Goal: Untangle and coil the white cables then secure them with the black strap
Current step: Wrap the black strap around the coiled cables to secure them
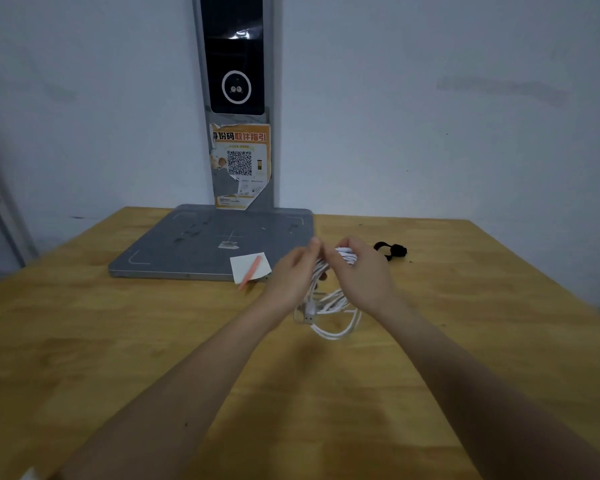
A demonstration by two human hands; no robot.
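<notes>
Wooden table (118,341): both hands' grips, left hand (291,277), right hand (359,271), clamp white cables (333,306); black strap (390,251) nearby.

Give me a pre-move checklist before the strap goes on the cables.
1. Both hands on white cables: left hand and right hand grip them. Ok.
2. Coil tidy: loops hang loose below the hands. Not ok.
3. USB plug tucked in: it dangles free. Not ok.
4. Black strap within reach: on the table, beside the right hand. Ok.
5. Strap opened: cannot tell.
</notes>
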